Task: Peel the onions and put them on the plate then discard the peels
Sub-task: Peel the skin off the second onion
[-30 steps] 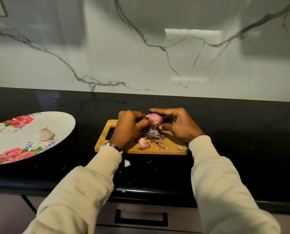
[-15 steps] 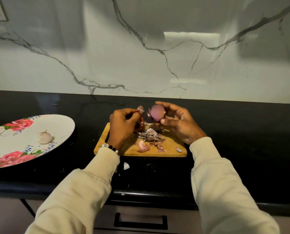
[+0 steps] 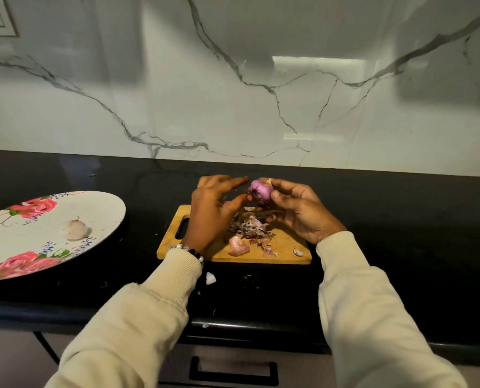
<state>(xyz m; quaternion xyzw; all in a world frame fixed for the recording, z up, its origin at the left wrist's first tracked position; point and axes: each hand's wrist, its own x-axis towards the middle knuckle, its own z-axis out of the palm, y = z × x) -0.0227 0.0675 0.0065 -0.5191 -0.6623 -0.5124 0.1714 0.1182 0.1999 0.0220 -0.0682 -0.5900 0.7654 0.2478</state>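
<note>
While peel scraps [image 3: 248, 226] are piling up on the wooden cutting board [image 3: 282, 246], I am holding a purple onion [image 3: 259, 191] above it, my right hand [image 3: 297, 211] curling its fingers [image 3: 276, 195] around the bulb. My left hand [image 3: 212, 210] is reaching in with loosely spread fingers, their tips just touching the onion. One peeled onion [image 3: 75, 228] is lying on the floral plate [image 3: 104, 208], well apart, on the black bench [image 3: 401, 219].

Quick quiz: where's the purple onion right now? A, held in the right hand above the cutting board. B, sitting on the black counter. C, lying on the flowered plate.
A: the right hand grips the purple onion above the cutting board.
</note>
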